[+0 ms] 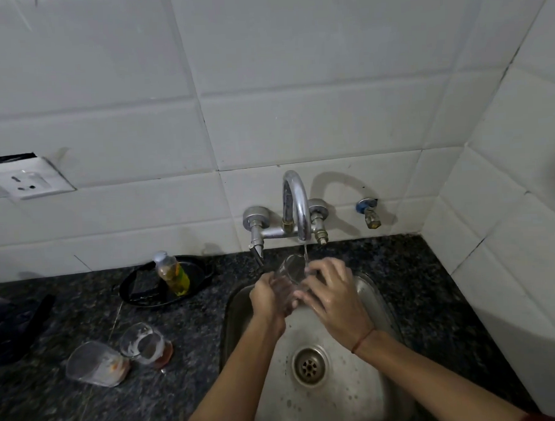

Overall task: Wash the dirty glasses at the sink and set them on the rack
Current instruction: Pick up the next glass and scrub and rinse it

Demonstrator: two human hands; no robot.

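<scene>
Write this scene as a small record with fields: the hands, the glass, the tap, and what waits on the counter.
left hand: grips the clear glass low on its body
right hand: fingers curled over the same glass
clear glass: tilted, mouth toward the tap, above the sink
tap: running, thin stream at the glass rim
dirty glasses: two, on the counter left of the sink, residue inside
bottle: yellow liquid, in a black tray
rack: not in view
</scene>
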